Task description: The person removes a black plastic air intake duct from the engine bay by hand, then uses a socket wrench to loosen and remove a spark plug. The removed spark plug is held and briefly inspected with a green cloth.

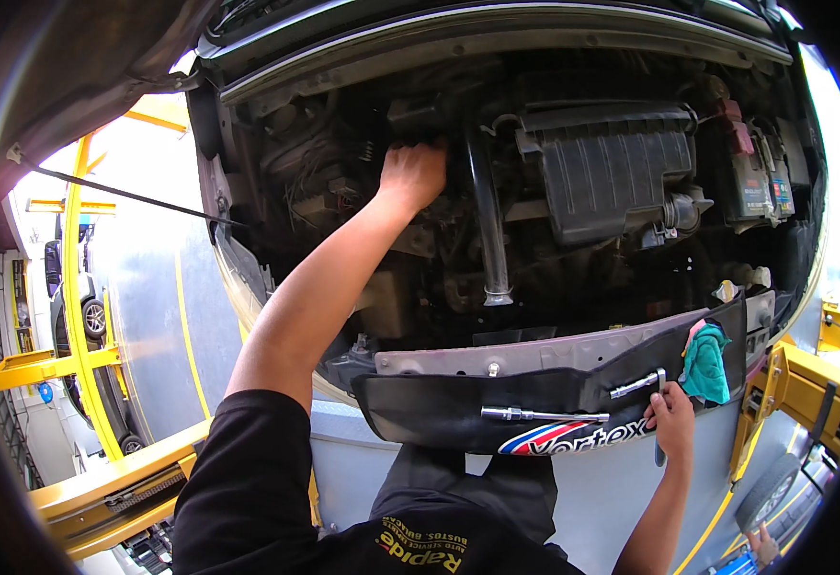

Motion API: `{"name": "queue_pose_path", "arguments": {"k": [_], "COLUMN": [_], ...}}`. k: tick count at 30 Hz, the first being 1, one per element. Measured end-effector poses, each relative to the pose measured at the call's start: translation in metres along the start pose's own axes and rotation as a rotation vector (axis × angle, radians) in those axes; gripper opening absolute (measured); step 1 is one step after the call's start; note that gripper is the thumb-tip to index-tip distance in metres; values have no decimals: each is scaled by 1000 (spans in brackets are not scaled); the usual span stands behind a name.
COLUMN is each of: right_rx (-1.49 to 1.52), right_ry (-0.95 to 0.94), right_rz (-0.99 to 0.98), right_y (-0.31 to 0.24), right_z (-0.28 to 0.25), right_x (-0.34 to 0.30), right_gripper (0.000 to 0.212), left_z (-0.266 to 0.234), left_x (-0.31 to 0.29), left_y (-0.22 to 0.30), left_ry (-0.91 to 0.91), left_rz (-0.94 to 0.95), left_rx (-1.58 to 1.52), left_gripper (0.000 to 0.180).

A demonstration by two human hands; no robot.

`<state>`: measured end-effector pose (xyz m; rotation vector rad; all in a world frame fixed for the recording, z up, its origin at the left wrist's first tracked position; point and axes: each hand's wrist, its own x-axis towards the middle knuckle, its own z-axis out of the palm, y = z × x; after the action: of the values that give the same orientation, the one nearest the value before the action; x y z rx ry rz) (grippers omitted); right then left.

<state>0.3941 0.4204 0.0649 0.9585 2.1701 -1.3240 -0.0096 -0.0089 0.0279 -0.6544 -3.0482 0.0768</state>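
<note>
in front of us a black cover (410,407) hangs over the front of the car (535,356), its lower part bearing a red, white and blue print (525,441). on it we have a long silver socket tool (546,415) lying crosswise and, near the cover's right end, a crumpled teal cloth (705,368). a shorter silver tool (635,385) shows between them; we cannot tell whether it rests on the cover.

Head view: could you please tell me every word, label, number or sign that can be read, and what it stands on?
Wording is not copied here.
Black cover: large, legible lettering beside red and blue stripes.
Black shirt: legible yellow lettering, upside down.
Battery: label print too small to read reliably.
</note>
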Motion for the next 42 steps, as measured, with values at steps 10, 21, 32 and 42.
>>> {"name": "queue_pose_path", "arguments": {"k": [10, 21, 32, 42], "right_rx": [-45, -52, -125, -107], "right_ry": [14, 29, 13, 4], "right_rz": [16, 13, 21, 29], "right_y": [-5, -5, -10, -14], "right_z": [-1, 0, -1, -2], "right_x": [-2, -1, -2, -2], "right_gripper": [7, 6, 4, 6], "left_z": [-9, -15, -24, -23], "left_x": [3, 14, 12, 5], "left_y": [-2, -4, 1, 5], "left_ry": [-10, -106, -177, -15], "left_rz": [83, 157, 71, 73], "left_rx": [42, 93, 14, 72], "left_gripper": [26, 24, 28, 20]}}
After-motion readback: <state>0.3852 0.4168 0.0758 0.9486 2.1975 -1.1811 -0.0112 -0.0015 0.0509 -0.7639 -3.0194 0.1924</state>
